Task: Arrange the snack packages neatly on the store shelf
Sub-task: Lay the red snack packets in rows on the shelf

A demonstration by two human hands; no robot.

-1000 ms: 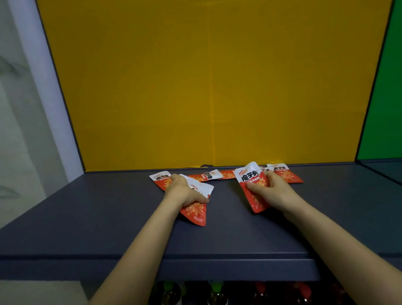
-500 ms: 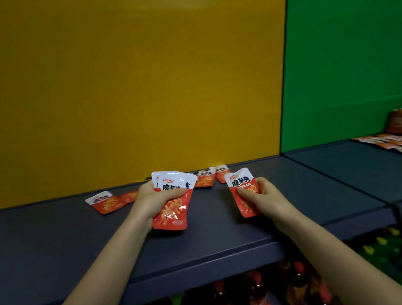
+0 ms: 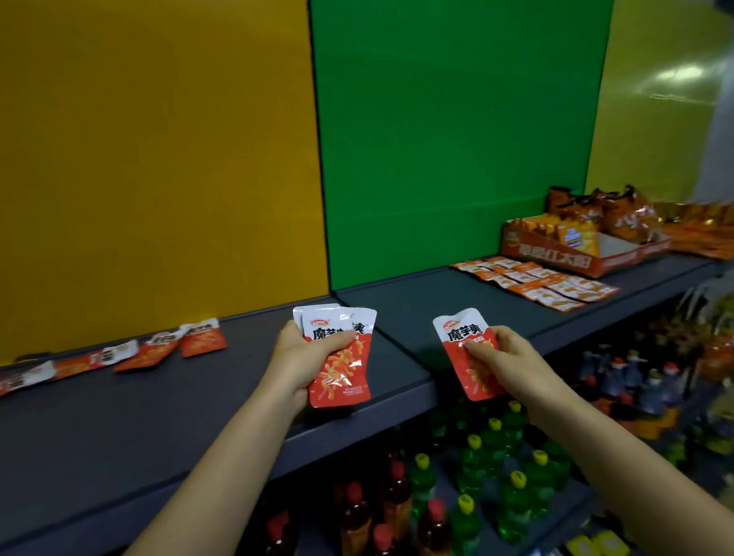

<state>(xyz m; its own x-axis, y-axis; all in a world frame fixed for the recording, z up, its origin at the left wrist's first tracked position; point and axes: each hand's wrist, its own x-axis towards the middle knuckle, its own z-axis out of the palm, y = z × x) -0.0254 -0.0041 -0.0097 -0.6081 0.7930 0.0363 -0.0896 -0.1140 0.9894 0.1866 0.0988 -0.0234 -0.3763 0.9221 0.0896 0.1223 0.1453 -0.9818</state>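
Left hand (image 3: 299, 360) is gripping a small stack of red-and-white snack packages (image 3: 341, 375), thumb lying across the fronts, fingers clamped round the back. The stack is being held upright over the front edge of the dark shelf (image 3: 128, 433), just left of the seam between the two shelf sections. Right hand (image 3: 510, 365) is pinching a single package (image 3: 462, 336) by its lower half, fingers curled on it; it is hanging upright at the front edge of the right section and is apart from the stack.

Loose packages (image 3: 166, 348) are lying in a ragged, overlapping line along the shelf's back edge on the left, under the yellow panel (image 3: 131, 164). On the right section, under the green panel (image 3: 454, 119), flat orange packets (image 3: 535, 285) are sitting in rows, with an open display box (image 3: 546, 258) of orange bags just behind them near the back edge. Bottles (image 3: 478, 461) with yellow and red caps are standing on the lower level. Nothing is lying between the hands and the shelf surface.
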